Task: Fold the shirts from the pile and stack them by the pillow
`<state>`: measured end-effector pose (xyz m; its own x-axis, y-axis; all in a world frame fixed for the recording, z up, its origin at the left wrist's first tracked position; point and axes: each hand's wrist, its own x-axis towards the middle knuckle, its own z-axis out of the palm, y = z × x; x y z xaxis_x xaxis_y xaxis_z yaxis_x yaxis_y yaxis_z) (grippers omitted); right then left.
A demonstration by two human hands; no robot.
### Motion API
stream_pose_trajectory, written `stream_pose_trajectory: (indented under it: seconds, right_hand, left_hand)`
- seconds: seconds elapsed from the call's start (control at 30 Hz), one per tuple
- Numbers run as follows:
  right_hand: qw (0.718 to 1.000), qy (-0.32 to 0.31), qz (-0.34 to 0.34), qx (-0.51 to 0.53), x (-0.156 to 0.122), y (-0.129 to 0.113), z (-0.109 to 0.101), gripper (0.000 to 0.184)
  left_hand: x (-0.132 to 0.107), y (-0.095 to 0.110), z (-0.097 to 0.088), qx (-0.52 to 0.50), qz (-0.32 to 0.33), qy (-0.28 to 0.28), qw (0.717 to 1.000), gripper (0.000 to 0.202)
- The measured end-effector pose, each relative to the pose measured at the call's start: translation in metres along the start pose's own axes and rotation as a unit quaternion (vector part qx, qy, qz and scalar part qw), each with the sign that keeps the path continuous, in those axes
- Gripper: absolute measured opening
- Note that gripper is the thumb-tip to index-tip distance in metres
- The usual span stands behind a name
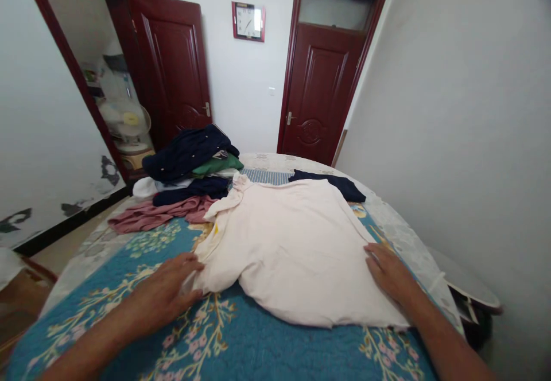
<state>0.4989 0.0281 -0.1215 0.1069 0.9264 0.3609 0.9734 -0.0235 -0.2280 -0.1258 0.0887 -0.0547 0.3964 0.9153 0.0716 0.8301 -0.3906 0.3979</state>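
Note:
A pale cream short-sleeved shirt (297,243) lies spread across the bed, with creases along its near half. At its left side, my left hand (174,283) is closed round the edge of a sleeve, thumb and fingers on either side of the cloth. My right hand (391,275) rests on the shirt's right edge, its fingers stretched out over the fabric. Part of the right thumb is hidden. A small yellow mark shows on the shirt near the left sleeve.
Beneath is a blue floral quilted cover (275,352). Dark, green and white clothes (189,154) are heaped at the back left beside a dusty-pink garment (161,214). A folded navy garment (344,186) lies behind the shirt. A round stool (469,283) stands at right.

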Motion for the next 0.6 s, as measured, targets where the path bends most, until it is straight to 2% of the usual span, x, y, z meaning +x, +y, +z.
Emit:
stream_pose_trajectory:
  seconds: [0.07,0.17,0.23,0.27,0.3,0.37,0.43,0.5,0.6]
  right_hand:
    - [0.997,-0.01,0.039,-0.066,-0.02,0.003,-0.009,0.046]
    - [0.98,-0.043,0.132,-0.14,-0.044,0.004,-0.023,0.046]
    - [0.97,-0.07,0.177,-0.149,-0.056,0.003,-0.031,0.044]
    - [0.968,-0.082,0.189,-0.144,-0.06,0.002,-0.034,0.042]
    - [0.967,-0.092,0.195,-0.137,-0.063,0.001,-0.037,0.04]
    - [0.967,-0.096,0.202,-0.125,-0.067,-0.002,-0.041,0.037]
    - [0.967,-0.077,0.216,-0.115,-0.069,-0.004,-0.042,0.038]
    - [0.966,-0.047,0.232,-0.101,-0.07,-0.007,-0.042,0.041]
    - [0.968,-0.009,0.242,-0.071,-0.074,-0.007,-0.041,0.046]
  left_hand:
    - [0.0,0.002,0.006,0.014,-0.007,0.038,0.999,0.061]
    - [0.009,0.007,0.005,-0.029,-0.036,0.055,0.997,0.04]
    - [0.014,0.01,0.0,-0.145,-0.058,0.061,0.986,0.031]
    - [0.017,0.012,-0.003,-0.235,-0.072,0.071,0.967,0.03]
    - [0.02,0.014,-0.006,-0.337,-0.087,0.087,0.933,0.03]
    - [0.025,0.018,-0.01,-0.522,-0.109,0.128,0.836,0.032]
    - [0.031,0.023,-0.011,-0.637,-0.112,0.169,0.743,0.032]
    - [0.037,0.028,-0.008,-0.689,-0.114,0.196,0.688,0.028]
    - [0.041,0.033,0.002,-0.705,-0.181,0.249,0.639,0.02]
